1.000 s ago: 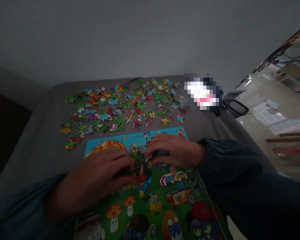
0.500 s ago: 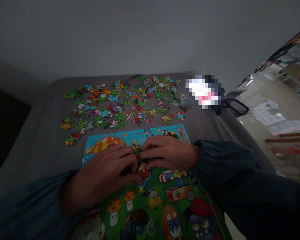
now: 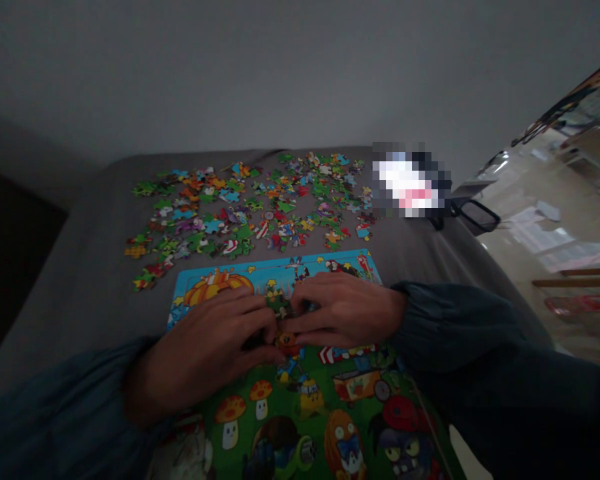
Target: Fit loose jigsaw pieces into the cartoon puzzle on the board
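A jigsaw board point(image 3: 275, 387) with a printed cartoon scene lies in front of me, blue along its far edge and green nearer. My left hand point(image 3: 215, 347) rests over its middle left, fingers curled and thumb drawn in. From the other side my right hand point(image 3: 343, 310) bends its fingers down close to the left fingertips. Between the hands is a small orange-brown puzzle piece point(image 3: 287, 342), which both hands' fingertips seem to touch. A green patterned patch point(image 3: 279, 305) shows just above it. The fingers partly hide the contact.
Many loose puzzle pieces point(image 3: 240, 217) are scattered beyond the board on the grey cloth point(image 3: 95, 247). A pixelated bright object point(image 3: 407, 183) lies at the back right, beside a black-framed item point(image 3: 480, 217). A pale wall point(image 3: 280, 73) rises behind.
My right fingers have shifted slightly and uncover more of the orange-brown patch between the hands. My left hand keeps nearly the same pose. The whole view has drifted slightly.
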{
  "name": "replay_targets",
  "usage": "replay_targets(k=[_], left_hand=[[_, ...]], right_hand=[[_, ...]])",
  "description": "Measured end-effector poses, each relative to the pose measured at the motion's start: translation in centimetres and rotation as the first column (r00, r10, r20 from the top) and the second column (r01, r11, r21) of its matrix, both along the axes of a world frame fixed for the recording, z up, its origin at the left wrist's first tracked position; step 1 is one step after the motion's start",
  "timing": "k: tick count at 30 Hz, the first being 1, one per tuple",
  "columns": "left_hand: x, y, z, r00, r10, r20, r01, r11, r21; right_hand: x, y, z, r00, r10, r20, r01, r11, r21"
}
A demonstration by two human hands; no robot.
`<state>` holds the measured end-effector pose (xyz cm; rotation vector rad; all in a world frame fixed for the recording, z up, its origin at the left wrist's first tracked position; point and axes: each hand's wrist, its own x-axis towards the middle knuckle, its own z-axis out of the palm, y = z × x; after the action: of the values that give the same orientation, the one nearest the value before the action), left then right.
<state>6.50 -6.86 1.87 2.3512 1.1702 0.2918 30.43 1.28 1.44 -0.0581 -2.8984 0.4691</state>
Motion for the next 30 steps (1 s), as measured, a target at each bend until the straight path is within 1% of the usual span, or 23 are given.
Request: replay_targets(k=[3, 6, 10, 12, 13, 16, 18, 20, 25, 30], left_hand=[[-0.1, -0.1, -0.1, 1.0, -0.012, 0.006, 0.012, 1.0, -0.017], [0.1, -0.3, 0.1, 1.0, -0.008, -0.004, 0.008, 1.0, -0.023], [-0.2, -0.1, 0.4, 1.0, -0.005, 0.001, 0.005, 1.0, 0.001], [-0.7, 0.2, 0.4, 0.999, 0.036, 0.016, -0.036, 0.999, 0.017], [-1.0, 0.4, 0.4, 0.997, 0.074, 0.022, -0.075, 0.997, 0.036], [-1.9, 1.1, 0.2, 0.979, 0.2, 0.024, -0.202, 0.969, 0.14], [-2.2, 1.3, -0.1, 0.973, 0.231, 0.006, -0.227, 0.952, 0.206], [-2.1, 1.4, -0.3, 0.974, 0.225, -0.02, -0.215, 0.949, 0.231], [-2.1, 1.4, -0.7, 0.972, 0.229, -0.047, -0.215, 0.955, 0.204], [-3.0, 1.7, -1.1, 0.971, 0.228, -0.068, -0.216, 0.964, 0.153]], right_hand=[[0.1, -0.2, 0.3, 1.0, -0.006, 0.013, 0.005, 0.998, 0.068], [0.1, -0.3, 0.6, 1.0, 0.014, 0.01, -0.014, 0.997, 0.078], [0.1, -0.5, 0.8, 0.999, 0.013, 0.033, -0.016, 0.995, 0.1], [0.0, -0.6, 0.9, 0.999, 0.002, 0.049, -0.008, 0.993, 0.115], [0.0, -0.7, 0.9, 0.999, -0.002, 0.053, -0.005, 0.992, 0.125], [0.1, -0.8, 0.9, 0.999, -0.022, 0.049, 0.014, 0.985, 0.169], [0.1, -0.9, 0.8, 0.998, -0.039, 0.047, 0.029, 0.98, 0.196], [0.0, -1.0, 0.6, 0.998, -0.052, 0.046, 0.04, 0.974, 0.225], [-0.2, -1.4, 0.3, 0.998, -0.068, 0.012, 0.062, 0.958, 0.279], [-0.3, -1.4, 0.5, 0.996, -0.082, 0.032, 0.071, 0.963, 0.26]])
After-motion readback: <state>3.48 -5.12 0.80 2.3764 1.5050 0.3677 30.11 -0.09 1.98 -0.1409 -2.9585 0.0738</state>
